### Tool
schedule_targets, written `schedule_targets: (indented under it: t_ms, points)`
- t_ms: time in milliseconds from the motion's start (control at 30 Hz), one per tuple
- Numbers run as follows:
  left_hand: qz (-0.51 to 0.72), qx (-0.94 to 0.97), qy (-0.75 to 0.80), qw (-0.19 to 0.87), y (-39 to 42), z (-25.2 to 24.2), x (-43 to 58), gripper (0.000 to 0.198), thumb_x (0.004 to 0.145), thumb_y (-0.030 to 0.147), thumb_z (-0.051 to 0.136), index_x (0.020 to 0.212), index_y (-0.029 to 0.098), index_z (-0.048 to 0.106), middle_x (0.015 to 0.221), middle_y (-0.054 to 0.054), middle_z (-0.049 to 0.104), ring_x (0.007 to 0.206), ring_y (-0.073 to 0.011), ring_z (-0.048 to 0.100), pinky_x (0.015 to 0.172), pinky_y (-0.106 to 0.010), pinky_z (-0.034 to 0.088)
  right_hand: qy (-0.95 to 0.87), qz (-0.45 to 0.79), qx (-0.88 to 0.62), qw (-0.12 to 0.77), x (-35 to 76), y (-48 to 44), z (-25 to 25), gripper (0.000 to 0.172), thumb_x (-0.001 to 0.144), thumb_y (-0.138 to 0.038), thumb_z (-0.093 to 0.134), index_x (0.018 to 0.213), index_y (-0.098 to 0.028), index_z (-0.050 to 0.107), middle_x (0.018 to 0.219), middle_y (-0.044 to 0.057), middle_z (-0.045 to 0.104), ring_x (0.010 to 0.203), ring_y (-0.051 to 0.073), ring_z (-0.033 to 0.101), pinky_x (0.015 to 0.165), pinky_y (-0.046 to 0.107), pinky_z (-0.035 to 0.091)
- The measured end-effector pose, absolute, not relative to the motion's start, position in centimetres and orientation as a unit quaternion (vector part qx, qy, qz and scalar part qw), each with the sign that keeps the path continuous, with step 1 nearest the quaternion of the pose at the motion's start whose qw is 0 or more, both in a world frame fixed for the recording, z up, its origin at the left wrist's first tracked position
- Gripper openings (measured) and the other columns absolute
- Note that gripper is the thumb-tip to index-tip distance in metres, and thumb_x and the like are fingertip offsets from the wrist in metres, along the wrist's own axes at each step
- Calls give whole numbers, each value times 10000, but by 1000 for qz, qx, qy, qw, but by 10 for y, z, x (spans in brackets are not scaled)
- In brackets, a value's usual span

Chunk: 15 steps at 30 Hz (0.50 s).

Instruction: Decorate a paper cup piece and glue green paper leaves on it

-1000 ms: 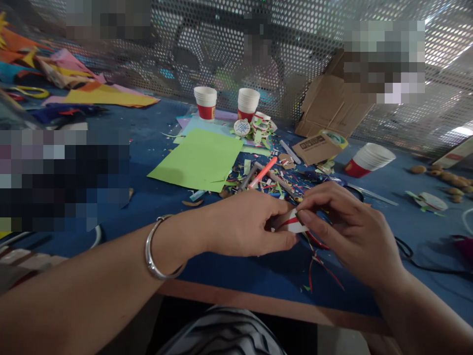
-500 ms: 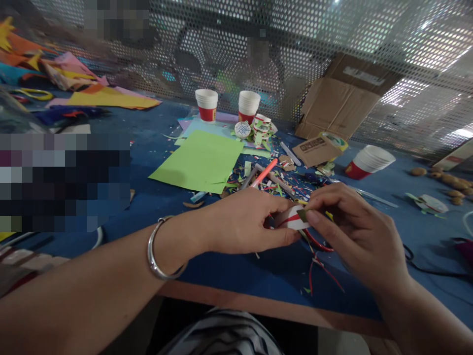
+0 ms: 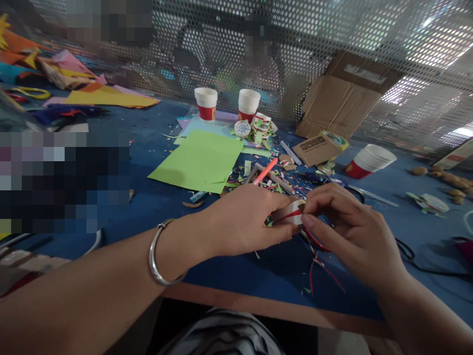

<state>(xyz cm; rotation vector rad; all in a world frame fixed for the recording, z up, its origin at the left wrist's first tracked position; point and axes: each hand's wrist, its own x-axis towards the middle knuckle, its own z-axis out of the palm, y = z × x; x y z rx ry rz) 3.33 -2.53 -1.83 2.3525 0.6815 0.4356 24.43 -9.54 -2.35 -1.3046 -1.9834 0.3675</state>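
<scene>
My left hand (image 3: 251, 217), with a silver bangle on its wrist, is closed round a white and red piece of paper cup (image 3: 293, 215). My right hand (image 3: 347, 229) pinches a small dark olive piece (image 3: 301, 208) against the cup piece's right edge; the fingertips partly cover it. Below the hands lie scissors with red handles (image 3: 314, 240), mostly hidden by my right hand, and thin red strips (image 3: 328, 273). Just beyond the hands rests an orange-red stick (image 3: 265, 171), perhaps a pen, among paper scraps.
Light green paper (image 3: 199, 160) lies left of the scraps. Stacked paper cups stand at the back (image 3: 206, 104) and on the right (image 3: 371, 161). Behind them is a cardboard box (image 3: 340, 103). A paper turtle-like craft (image 3: 430, 202) sits at right; coloured paper (image 3: 114, 96) is at left.
The cup piece has tilted slightly, and my right fingertips have shifted a little left over the dark piece, covering more of it. Both hands otherwise stay in place.
</scene>
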Motion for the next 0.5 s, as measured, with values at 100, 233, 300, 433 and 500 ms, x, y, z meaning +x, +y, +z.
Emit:
schedule_targets:
  t_ms: [100,233,300,433,500]
  points:
    - [164,901,260,308,-27,-18,34,249,943,399,586,819,187,626,709,13,653,600,-115,538,563,-272,276,-764,158,-512,360,244,-95,-24,94,932,-186,627,846,-222,609,892,24,598,782,163,584,677,307,467]
    - [183,901,256,299,-31,-19,35,217,941,367,598,825,185,618,689,11,643,577,-116,535,561,-272,266,-755,190,-515,358,245,-94,-27,96,931,-190,619,843,-218,594,875,21,576,742,157,571,668,310,470]
    - [193,899,256,299,-33,-20,36,238,958,366,578,806,185,605,647,18,607,545,-108,501,552,-269,263,-752,197,-516,358,246,-94,-28,99,936,-203,616,841,-216,591,871,22,573,741,160,568,661,309,467]
    - [195,897,258,300,-36,-20,37,201,958,311,567,808,184,608,630,25,579,536,-99,472,553,-261,269,-754,192,-518,356,246,-93,-28,113,940,-193,603,831,-217,584,877,29,583,784,171,574,675,306,463]
    - [190,896,270,298,-37,-19,37,213,947,312,571,782,181,599,595,31,553,513,-93,445,546,-265,256,-750,193,-520,360,245,-92,-28,117,945,-198,602,831,-219,588,875,28,587,792,170,576,686,303,466]
